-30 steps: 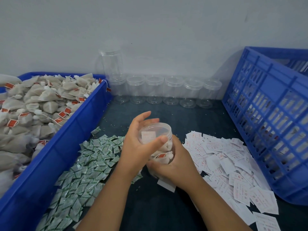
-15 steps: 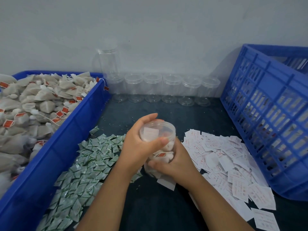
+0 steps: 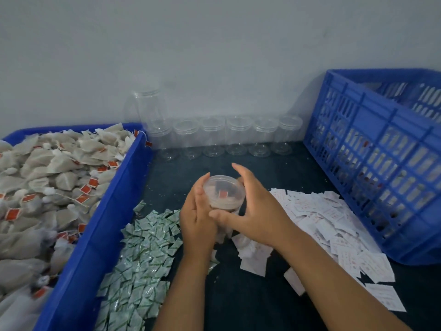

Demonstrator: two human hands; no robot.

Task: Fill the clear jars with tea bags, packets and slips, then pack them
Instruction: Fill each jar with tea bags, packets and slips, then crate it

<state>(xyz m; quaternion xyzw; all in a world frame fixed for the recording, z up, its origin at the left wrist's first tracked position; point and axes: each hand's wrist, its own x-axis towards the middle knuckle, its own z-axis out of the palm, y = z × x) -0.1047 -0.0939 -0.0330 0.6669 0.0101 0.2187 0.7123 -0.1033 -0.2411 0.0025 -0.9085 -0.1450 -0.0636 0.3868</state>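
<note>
Filled jar (image 3: 223,192) is held upright at the centre of the dark table (image 3: 238,302), between the green packets (image 3: 143,263) and the white slips (image 3: 319,220). A red tag is seen through its clear top. Left hand (image 3: 199,220) is laid against the jar's left side, fingers straight. Right hand (image 3: 255,211) is curved round the right and far side, thumb pressed across the front. Blue bin (image 3: 78,271) heaped with tea bags (image 3: 47,177) is set at left. Empty jars (image 3: 236,137) are lined along the wall, one stacked higher. Blue crate (image 3: 381,182) is placed at right.
</note>
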